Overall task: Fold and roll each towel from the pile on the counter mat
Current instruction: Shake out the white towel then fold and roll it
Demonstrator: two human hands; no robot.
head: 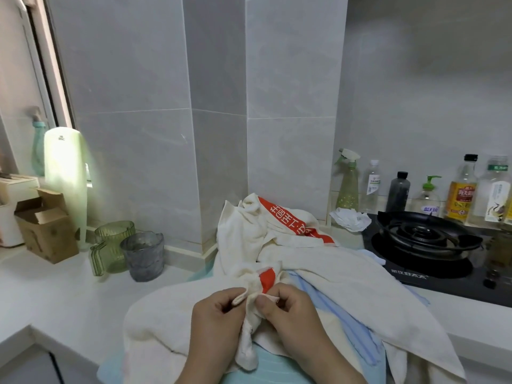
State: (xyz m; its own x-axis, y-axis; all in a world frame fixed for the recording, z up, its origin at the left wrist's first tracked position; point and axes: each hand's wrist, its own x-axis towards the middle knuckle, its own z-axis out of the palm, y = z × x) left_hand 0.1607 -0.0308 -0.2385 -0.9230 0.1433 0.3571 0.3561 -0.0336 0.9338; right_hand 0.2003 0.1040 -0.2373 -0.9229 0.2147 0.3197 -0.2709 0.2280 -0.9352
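Lower centre: left hand (219, 317) and right hand (293, 311), fingers (263, 302) clamped on a corner of the red-banded towel (266, 278) trailing from the mid-frame pile (318, 261); a hard pull could drag others off the table (69, 295).

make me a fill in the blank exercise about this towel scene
The left hand and right hand pinch a cream towel lying on a light ____ mat.
Next to the green jug stands a ____ cup.
The gas burner sits to the ____ of that towel.
Missing: blue; grey; right.
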